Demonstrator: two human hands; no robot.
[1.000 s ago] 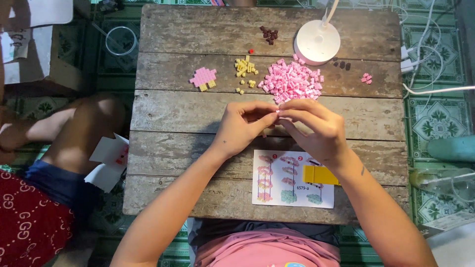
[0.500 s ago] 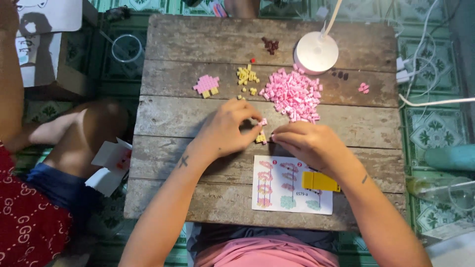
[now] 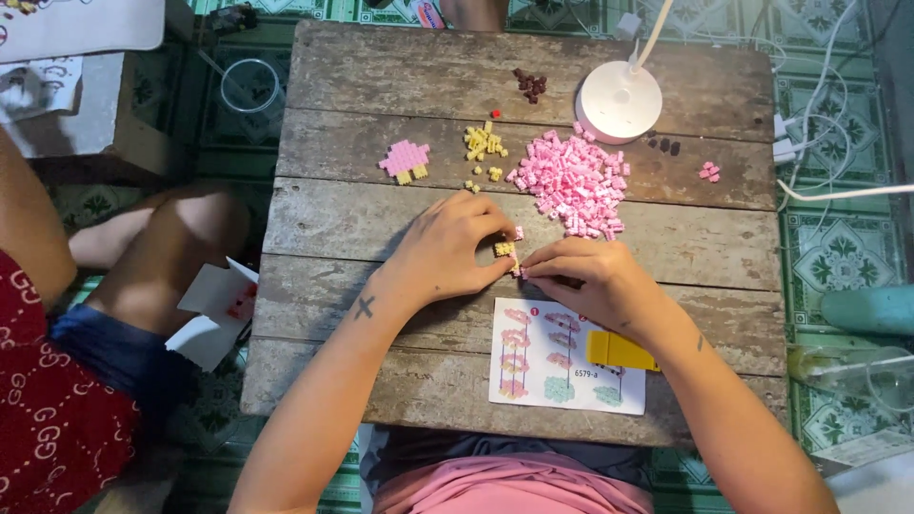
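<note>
Both my hands meet over the middle of a worn wooden table. My left hand pinches a tiny pink and yellow brick piece between thumb and fingers. My right hand presses against the same piece from the right, fingers curled. A pile of small pink bricks lies just beyond my hands. To its left are several loose yellow bricks and a small built pink and yellow piece.
An instruction sheet with a yellow tool on it lies near the front edge. A white round lamp base stands at the back, dark bricks beside it. Another person sits on the floor at left. Cables lie at right.
My hands have drawn slightly nearer the instruction sheet and stay joined on the small piece. The view has shifted a little; the person at left sits much the same.
</note>
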